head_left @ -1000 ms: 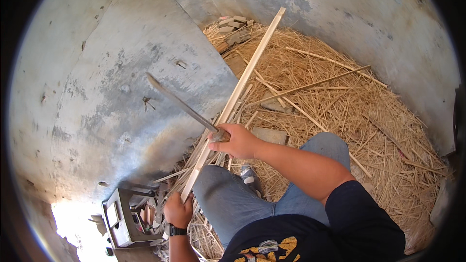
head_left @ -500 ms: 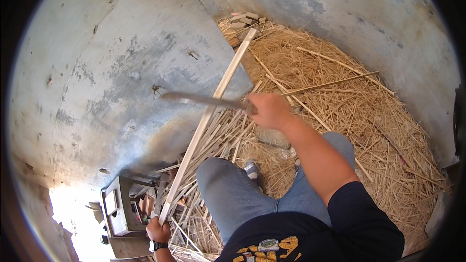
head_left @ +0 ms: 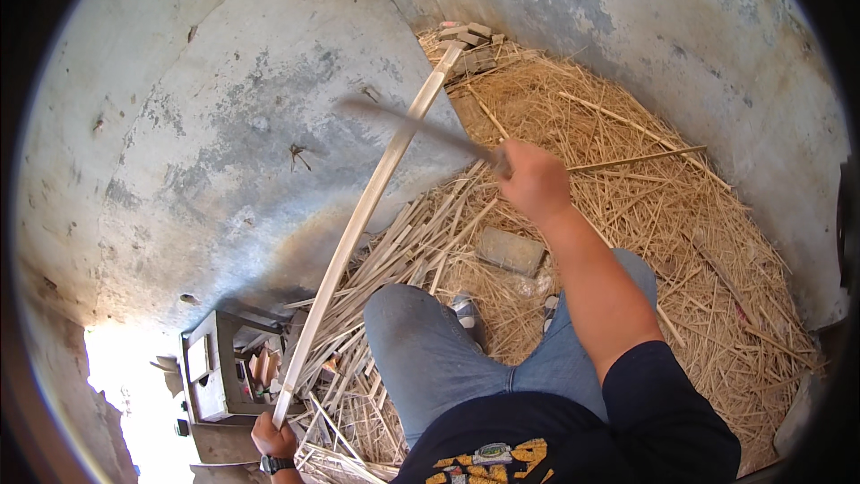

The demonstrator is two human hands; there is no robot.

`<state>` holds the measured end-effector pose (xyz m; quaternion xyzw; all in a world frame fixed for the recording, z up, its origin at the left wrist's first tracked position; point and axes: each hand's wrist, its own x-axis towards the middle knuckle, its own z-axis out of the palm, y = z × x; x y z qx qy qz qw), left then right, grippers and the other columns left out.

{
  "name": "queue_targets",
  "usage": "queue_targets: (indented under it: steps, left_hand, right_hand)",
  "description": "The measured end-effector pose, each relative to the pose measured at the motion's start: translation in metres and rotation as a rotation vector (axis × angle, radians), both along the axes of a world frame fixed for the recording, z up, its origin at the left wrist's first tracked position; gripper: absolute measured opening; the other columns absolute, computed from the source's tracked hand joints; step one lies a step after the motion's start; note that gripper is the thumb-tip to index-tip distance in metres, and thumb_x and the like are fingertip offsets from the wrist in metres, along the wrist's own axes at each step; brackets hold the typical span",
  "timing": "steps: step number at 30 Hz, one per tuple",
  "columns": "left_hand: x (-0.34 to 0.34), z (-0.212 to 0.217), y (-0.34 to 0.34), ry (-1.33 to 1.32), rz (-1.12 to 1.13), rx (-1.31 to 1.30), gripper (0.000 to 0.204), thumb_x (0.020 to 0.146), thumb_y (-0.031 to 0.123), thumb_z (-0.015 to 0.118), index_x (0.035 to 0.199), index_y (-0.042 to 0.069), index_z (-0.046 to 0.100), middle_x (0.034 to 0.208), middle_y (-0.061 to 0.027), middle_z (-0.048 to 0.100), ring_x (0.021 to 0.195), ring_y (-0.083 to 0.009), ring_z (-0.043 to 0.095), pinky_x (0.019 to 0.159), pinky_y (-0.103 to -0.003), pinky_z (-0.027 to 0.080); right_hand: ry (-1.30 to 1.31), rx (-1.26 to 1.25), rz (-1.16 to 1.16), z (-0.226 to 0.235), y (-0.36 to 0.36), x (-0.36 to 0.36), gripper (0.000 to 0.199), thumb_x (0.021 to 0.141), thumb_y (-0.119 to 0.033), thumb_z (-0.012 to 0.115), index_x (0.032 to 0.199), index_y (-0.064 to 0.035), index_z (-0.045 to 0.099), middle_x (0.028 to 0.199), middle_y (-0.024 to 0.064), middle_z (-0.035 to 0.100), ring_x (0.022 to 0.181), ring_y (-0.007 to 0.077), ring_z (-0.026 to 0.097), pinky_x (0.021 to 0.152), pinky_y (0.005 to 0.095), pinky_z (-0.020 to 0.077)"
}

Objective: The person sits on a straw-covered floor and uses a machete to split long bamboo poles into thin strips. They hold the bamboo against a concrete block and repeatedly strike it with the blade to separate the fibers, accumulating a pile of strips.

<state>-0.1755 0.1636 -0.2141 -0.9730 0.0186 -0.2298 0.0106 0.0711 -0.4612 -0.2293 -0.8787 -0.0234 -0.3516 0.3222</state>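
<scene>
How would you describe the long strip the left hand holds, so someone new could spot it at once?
Start at the grey concrete wall on the left. A pale, flat strip slants across it, from the left hand at the bottom edge up to the straw heap. It is far longer, wider and straighter than the thin slivers below, and a blurred blade in the right hand crosses it.

Straw (head_left: 645,197) and thin sticks (head_left: 421,242) cover the floor beside grey walls (head_left: 179,125); a flat stone (head_left: 509,251) lies near wooden blocks (head_left: 475,40).

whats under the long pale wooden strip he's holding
Under the long pale wooden strip lie a stained grey concrete wall and split cane slivers. Its lower end sits in the left hand; anything beneath is hidden.
</scene>
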Motion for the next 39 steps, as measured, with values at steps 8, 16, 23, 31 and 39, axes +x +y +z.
queue_targets:
  steps: [8,16,23,31,39]
  left_hand:
    - [-0.007,0.014,-0.002,0.074,0.025,0.027,0.019,0.073,0.011,0.063,0.069,0.003,0.047,0.066,-0.0204,0.051,0.063,-0.0466,0.053,0.057,-0.055,0.041]
    - [0.013,0.006,-0.026,0.112,0.011,-0.059,0.014,0.074,0.011,0.063,0.072,0.003,0.052,0.069,-0.0217,0.056,0.068,-0.0476,0.056,0.06,-0.055,0.043]
    - [0.04,0.015,-0.084,0.164,-0.04,-0.141,0.011,0.075,0.01,0.063,0.074,0.002,0.055,0.073,-0.0227,0.061,0.07,-0.0482,0.059,0.062,-0.055,0.046]
    - [0.059,0.018,-0.113,0.067,-0.085,0.016,0.039,0.079,0.01,0.065,0.117,0.002,0.069,0.075,-0.0223,0.063,0.069,-0.0444,0.061,0.061,-0.053,0.047]
    - [0.076,-0.006,-0.134,0.058,-0.06,-0.019,0.016,0.074,0.013,0.067,0.077,0.004,0.054,0.073,-0.0213,0.06,0.068,-0.0463,0.059,0.061,-0.055,0.047]
  right_hand:
    - [0.234,0.272,-0.188,0.009,-0.012,0.002,0.021,0.088,-0.026,0.073,0.095,-0.0084,0.064,0.086,0.0139,0.071,0.079,0.0348,0.07,0.069,0.0464,0.0541]
    - [0.062,-0.059,0.182,-0.006,0.015,-0.005,0.021,0.079,-0.02,0.074,0.093,-0.0098,0.062,0.079,0.0125,0.068,0.076,0.0355,0.068,0.068,0.047,0.0534]
    - [0.071,-0.125,0.39,-0.007,0.053,-0.019,0.019,0.076,-0.017,0.075,0.09,-0.0104,0.063,0.077,0.0103,0.067,0.073,0.0338,0.068,0.065,0.0449,0.0531]
    - [0.357,0.077,0.309,0.006,0.024,-0.009,0.019,0.085,-0.022,0.073,0.096,-0.0081,0.066,0.083,0.015,0.071,0.077,0.0339,0.07,0.069,0.0446,0.0545]
    - [0.352,-0.15,0.607,0.004,0.059,-0.024,0.027,0.087,-0.027,0.073,0.101,-0.0042,0.067,0.087,0.0154,0.073,0.078,0.0313,0.071,0.071,0.0429,0.0559]
